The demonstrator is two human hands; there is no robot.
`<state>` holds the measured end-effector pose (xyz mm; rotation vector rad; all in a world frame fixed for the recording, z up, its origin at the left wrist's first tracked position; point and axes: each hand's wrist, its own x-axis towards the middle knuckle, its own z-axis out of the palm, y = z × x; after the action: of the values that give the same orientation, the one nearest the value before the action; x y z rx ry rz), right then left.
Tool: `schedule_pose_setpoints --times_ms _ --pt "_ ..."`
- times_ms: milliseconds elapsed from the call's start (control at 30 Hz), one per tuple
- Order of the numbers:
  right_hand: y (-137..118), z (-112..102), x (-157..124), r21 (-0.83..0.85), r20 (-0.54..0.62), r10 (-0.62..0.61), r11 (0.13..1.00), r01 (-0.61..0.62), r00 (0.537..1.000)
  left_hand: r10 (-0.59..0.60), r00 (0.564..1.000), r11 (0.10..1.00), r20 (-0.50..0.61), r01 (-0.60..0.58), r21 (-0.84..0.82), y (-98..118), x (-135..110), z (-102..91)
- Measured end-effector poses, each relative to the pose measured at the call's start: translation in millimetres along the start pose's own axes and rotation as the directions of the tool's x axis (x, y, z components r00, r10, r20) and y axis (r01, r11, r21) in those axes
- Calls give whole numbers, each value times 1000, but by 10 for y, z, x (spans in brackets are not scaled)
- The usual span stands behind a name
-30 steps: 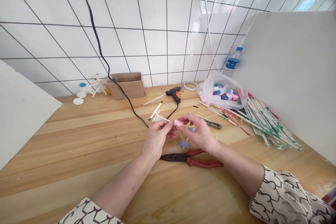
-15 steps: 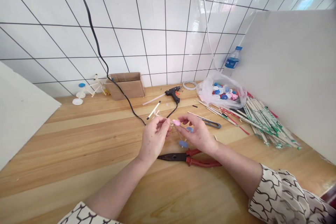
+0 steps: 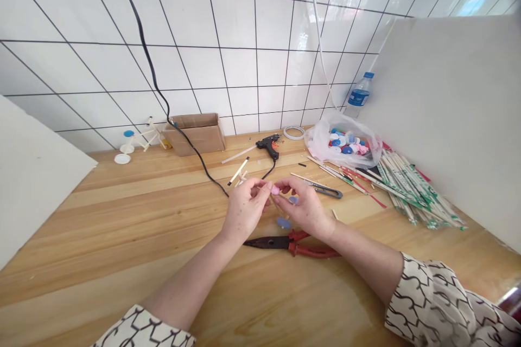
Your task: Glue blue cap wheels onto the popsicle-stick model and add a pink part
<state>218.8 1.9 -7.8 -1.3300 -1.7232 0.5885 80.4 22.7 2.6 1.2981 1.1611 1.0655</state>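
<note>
My left hand (image 3: pixel 246 209) and my right hand (image 3: pixel 305 209) meet above the wooden bench top (image 3: pixel 122 217). Between their fingertips is a small pink piece (image 3: pixel 275 190), partly hidden, and my right fingers pinch it. My left fingers grip a thin wooden stick frame (image 3: pixel 242 178), which runs back towards the glue gun. Below my right hand hang a blue bottle cap (image 3: pixel 284 223) and a second blue cap (image 3: pixel 293 200), apparently joined to the frame. Just under my hands lie red-handled pliers (image 3: pixel 285 244), touching neither hand.
A hot glue gun (image 3: pixel 268 146) with a black cord stands behind my hands. To the right are a plastic bag of bottle caps (image 3: pixel 344 143), a pile of wrapped chopsticks (image 3: pixel 415 190) and a cutter (image 3: pixel 325 191). A cardboard box (image 3: pixel 197 135) and a stick model (image 3: pixel 144 138) stand by the tiled wall.
My hands have closed in around the pink piece, which is now mostly hidden by my fingers. The view has shifted slightly.
</note>
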Motion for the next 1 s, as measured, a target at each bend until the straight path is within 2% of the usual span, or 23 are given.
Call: schedule_pose_setpoints --times_ms 200,300,1000 --pt "-22 -23 35 122 46 182 975 -186 982 -23 1000 1000 1 23 -11 -50 29 6" --pt "4 -13 52 166 78 221 959 -231 972 -29 1000 999 2 29 -15 -54 33 11" --pt "36 7 72 171 60 163 970 -171 985 -46 998 999 36 46 0 -98 52 3"
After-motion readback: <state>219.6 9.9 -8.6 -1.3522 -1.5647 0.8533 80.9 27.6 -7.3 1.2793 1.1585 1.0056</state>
